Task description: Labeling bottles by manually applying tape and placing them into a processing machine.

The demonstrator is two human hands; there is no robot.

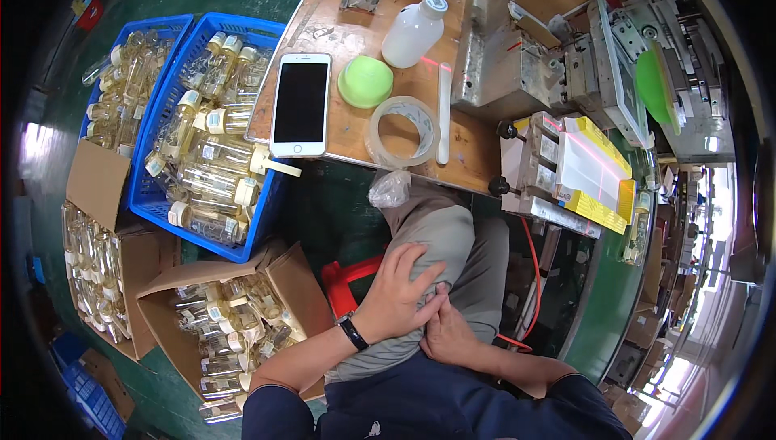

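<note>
My left hand rests on my grey-trousered thigh, its fingers spread, with a dark-strapped watch on the wrist. Beside it my right hand lies with its fingers drawn together, their tips meeting the left hand near its thumb. I make out nothing held in either hand. In front of my knees stands a wooden table. On it lie a white-framed phone, a light green rounded cup or lid, a roll of clear tape, a white stick and a white plastic bottle.
Blue crates and cardboard boxes full of clear capped bottles stand on the left. A metal machine with a yellow-edged white tray is at the right. A red stool and a red hose show near my legs.
</note>
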